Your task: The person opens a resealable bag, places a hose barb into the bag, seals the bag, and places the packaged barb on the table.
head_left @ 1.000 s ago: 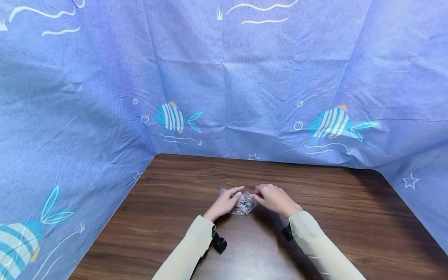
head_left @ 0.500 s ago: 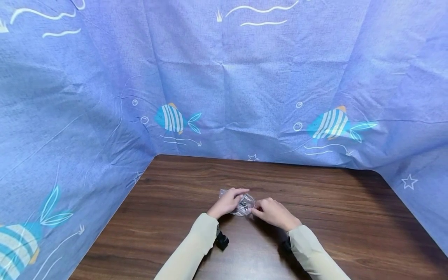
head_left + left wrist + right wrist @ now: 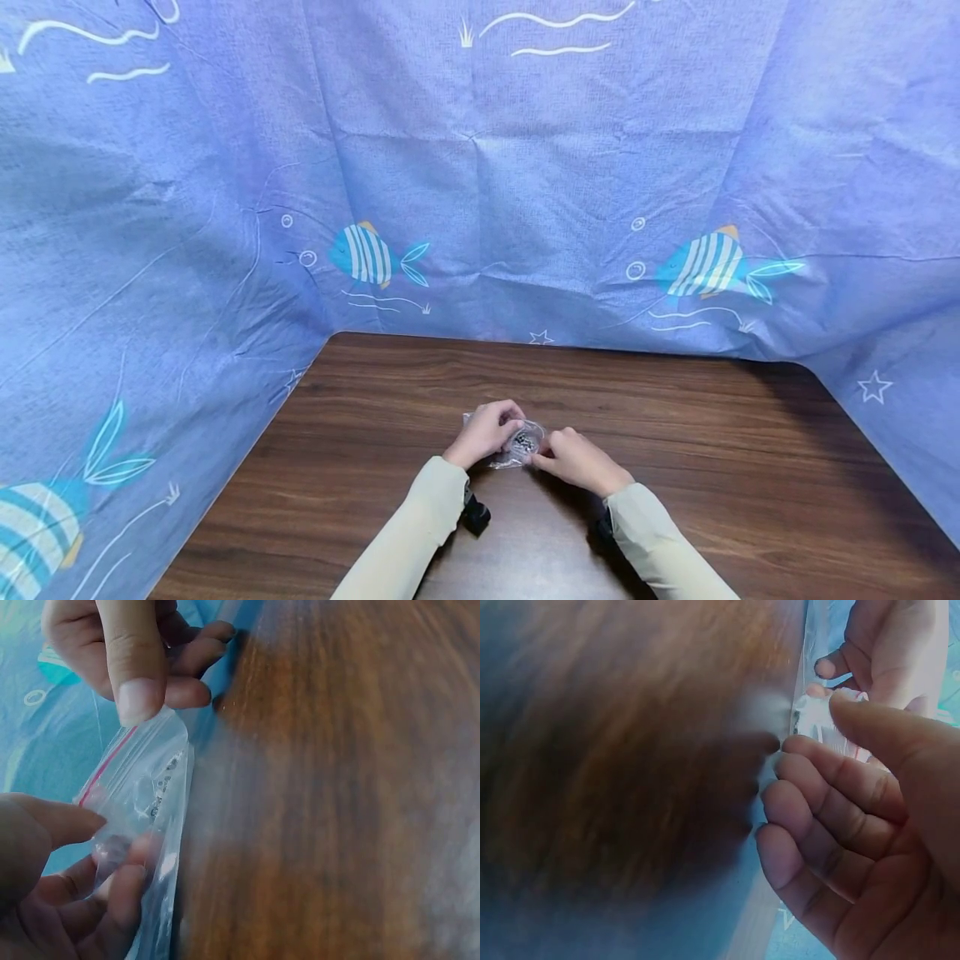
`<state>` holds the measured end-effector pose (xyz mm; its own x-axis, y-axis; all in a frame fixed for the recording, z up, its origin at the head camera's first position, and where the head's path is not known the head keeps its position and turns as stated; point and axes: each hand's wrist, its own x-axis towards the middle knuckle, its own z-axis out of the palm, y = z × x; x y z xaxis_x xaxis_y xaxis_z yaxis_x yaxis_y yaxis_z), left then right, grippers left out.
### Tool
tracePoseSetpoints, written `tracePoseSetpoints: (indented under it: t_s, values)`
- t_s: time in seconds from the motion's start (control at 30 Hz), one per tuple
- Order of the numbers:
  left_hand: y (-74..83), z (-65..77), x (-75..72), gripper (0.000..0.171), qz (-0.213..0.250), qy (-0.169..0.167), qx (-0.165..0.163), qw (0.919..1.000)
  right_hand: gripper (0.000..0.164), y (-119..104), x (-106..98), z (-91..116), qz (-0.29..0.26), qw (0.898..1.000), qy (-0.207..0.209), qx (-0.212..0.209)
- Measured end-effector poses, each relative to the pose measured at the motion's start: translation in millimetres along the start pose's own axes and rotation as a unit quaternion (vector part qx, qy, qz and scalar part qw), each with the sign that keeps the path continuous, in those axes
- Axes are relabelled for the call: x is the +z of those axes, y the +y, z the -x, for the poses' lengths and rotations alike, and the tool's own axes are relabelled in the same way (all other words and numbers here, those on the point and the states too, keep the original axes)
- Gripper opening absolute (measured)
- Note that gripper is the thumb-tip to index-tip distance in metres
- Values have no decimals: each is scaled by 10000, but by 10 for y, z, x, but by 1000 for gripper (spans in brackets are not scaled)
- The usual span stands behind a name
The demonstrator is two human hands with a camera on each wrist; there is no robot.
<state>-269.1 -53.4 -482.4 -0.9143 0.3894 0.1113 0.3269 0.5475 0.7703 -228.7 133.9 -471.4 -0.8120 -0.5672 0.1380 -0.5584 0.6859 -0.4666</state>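
A small clear zip-lock bag (image 3: 517,458) with a red seal line lies between my two hands over the wooden table. Through its plastic show several tiny silvery and dark pieces (image 3: 163,787), too small to name. My left hand (image 3: 483,433) holds the bag from the left, thumb on the near face and curled fingers partly seen through the film. A rounded greyish spot shows by these fingertips in the left wrist view. My right hand (image 3: 585,461) pinches the bag's corner at the sealed end between thumb and index finger, its other fingers curled beside the tabletop.
The dark wooden table (image 3: 390,375) reaches back to a blue cloth (image 3: 540,208) with fish prints, which hangs behind and along both sides. Black wrist cameras (image 3: 476,515) sit under both pale sleeves (image 3: 405,533).
My right hand has come slightly nearer along the bag's right edge. My left fingers, stretched out before, have bent in onto the bag. The bag has shifted slightly toward me.
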Motion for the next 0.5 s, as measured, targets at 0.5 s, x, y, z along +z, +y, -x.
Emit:
tracePoseSetpoints:
  t_s: [0.5]
  values:
    - [57,25,-24,13,263,648,-214,9973,13,154,-142,2,219,9982,440,-342]
